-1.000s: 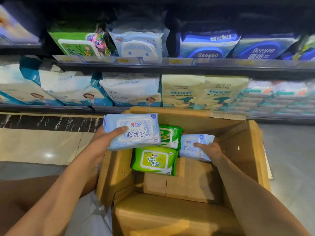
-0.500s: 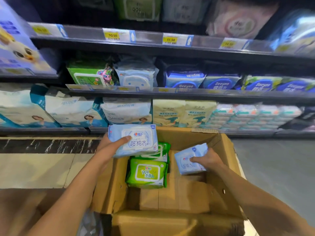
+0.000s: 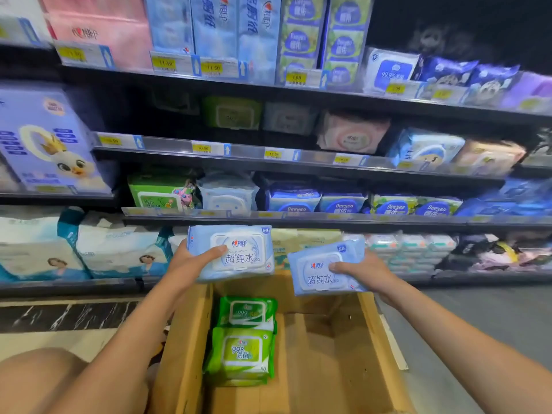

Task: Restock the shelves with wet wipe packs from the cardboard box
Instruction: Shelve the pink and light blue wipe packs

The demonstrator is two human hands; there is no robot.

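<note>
Left hand (image 3: 191, 264) is closed round a pale-blue soft plastic wet wipe pack (image 3: 236, 252), thumb on its lid, held above the open brown cardboard box (image 3: 370, 324). Right hand (image 3: 363, 271) grips a 2nd identical blue pack (image 3: 322, 268), tilted, also above the box. Two green wipe packs (image 3: 242, 351) lie inside the box. Best approach, I'd judge: find the matching blue slot on the dark shelves (image 3: 298, 221) behind the box, slide packs in flat, labels fwd, one at a time.

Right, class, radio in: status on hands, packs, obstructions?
Left hand and right hand each hold one blue pack. Green packs left in box. No obstructions.
</note>
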